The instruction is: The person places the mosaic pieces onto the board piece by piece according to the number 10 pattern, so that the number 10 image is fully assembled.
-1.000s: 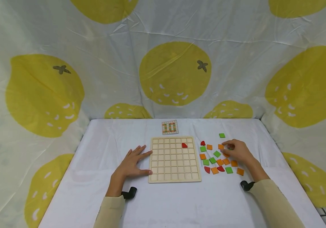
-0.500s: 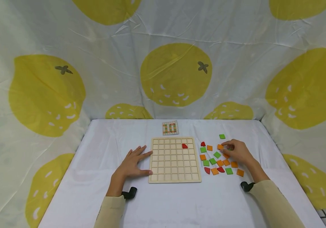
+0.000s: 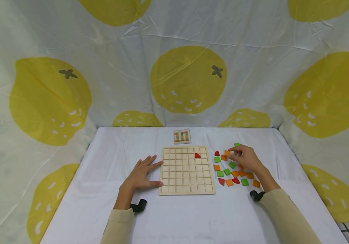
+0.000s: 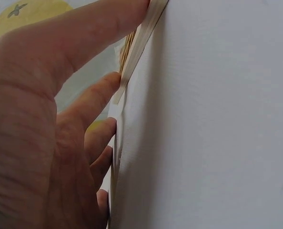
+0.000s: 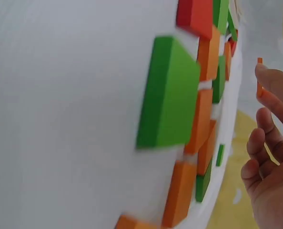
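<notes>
The right hand [image 3: 247, 158] pinches an orange square tile [image 3: 227, 153] between thumb and forefinger, its other fingers loosely bent; the right wrist view shows that tile edge-on and raised off the tabletop [image 3: 174, 217], which is covered in white cloth. From the head view it appears right of the gridded wooden board [image 3: 186, 171], over the far part of a scatter of loose tiles [image 3: 234, 174]: orange and green squares and red quarter-circles, some of them touching. The left hand [image 3: 142, 174] lies with fingers spread and grips nothing, thumb and forefinger touching the board's left edge. A single red quarter-circle tile [image 3: 197, 155] sits in a cell near the board's far right corner. Just beyond the board lies a small pattern card [image 3: 181, 136] with a printed grid. Behind the tabletop hangs a lemon-print cloth [image 3: 189, 78].
</notes>
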Demonstrator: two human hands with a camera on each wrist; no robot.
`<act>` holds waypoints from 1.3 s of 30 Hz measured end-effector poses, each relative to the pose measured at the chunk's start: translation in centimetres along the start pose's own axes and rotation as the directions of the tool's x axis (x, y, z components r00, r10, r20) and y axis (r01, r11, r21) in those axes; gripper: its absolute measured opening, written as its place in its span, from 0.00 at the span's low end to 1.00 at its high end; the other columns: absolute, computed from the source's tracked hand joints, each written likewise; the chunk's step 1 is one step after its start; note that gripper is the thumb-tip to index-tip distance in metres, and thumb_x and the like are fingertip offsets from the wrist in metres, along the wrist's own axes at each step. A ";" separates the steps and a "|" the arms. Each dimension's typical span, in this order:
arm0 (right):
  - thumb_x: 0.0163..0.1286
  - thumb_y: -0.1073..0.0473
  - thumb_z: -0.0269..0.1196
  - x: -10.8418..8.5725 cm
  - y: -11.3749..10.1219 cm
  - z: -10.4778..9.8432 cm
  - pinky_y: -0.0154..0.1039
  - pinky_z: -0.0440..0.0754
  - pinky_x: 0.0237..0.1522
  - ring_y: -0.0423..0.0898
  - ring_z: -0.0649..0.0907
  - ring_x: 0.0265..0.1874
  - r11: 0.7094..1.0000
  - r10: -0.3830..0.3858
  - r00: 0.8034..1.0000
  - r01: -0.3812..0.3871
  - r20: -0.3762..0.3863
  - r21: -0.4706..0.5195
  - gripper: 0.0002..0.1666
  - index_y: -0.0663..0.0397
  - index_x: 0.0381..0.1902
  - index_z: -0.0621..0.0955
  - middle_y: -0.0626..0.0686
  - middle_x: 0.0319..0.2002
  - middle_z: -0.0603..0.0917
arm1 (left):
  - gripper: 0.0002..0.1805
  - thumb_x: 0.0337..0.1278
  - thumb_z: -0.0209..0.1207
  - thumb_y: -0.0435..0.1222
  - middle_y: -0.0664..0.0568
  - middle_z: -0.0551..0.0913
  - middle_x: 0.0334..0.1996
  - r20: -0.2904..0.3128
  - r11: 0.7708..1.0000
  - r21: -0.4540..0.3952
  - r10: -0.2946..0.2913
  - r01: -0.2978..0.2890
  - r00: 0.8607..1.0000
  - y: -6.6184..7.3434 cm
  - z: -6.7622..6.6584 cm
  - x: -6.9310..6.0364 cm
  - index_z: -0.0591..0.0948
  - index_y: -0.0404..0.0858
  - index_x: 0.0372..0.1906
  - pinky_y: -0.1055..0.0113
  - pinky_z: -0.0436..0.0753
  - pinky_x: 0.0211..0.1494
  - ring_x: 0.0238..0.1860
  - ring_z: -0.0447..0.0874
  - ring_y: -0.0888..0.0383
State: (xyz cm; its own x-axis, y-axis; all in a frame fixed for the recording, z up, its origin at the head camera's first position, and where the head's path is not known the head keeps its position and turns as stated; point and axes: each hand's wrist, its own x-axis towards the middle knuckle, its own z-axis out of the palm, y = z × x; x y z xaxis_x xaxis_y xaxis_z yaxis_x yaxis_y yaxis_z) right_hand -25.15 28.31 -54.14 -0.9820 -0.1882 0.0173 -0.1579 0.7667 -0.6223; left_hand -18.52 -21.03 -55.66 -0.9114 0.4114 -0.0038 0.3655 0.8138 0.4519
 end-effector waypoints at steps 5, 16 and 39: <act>0.68 0.52 0.71 0.6 -2.1 0.7 0.36 0.73 0.31 0.49 0.74 0.36 0.999 -0.027 1.000 0.027 0.005 0.020 0.19 0.50 0.55 0.88 0.51 0.37 0.79 | 0.50 0.44 0.69 0.68 0.49 0.58 0.82 -0.002 1.000 -0.022 0.002 -0.002 1.000 0.0 0.0 0.1 0.70 0.59 0.77 0.36 0.47 0.82 0.83 0.50 0.42; 0.67 0.53 0.73 2.0 -5.6 4.1 0.35 0.73 0.31 0.46 0.75 0.32 0.987 -0.126 0.991 0.122 0.034 0.102 0.18 0.51 0.52 0.89 0.49 0.32 0.80 | 0.50 0.44 0.70 0.67 0.50 0.58 0.82 0.006 0.999 -0.040 -0.012 0.012 1.000 -0.2 0.1 0.0 0.71 0.59 0.76 0.37 0.45 0.83 0.84 0.49 0.44; 0.68 0.51 0.72 4.5 -9.8 9.2 0.38 0.75 0.37 0.45 0.76 0.33 0.983 -0.159 0.979 0.144 0.129 0.118 0.18 0.49 0.53 0.89 0.49 0.34 0.81 | 0.51 0.44 0.68 0.70 0.49 0.58 0.82 0.011 1.000 -0.025 0.005 -0.005 1.000 -0.2 0.0 0.1 0.70 0.59 0.77 0.35 0.47 0.82 0.84 0.49 0.43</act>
State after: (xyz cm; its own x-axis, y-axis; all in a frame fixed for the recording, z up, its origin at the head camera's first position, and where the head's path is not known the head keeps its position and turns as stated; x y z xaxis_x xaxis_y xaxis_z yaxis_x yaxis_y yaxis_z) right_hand -27.04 14.27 -55.15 -0.9227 -0.3852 0.0148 -0.2843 0.6541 -0.7009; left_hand -18.71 -21.15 -55.74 -0.9074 0.4200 -0.0111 0.3651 0.8014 0.4738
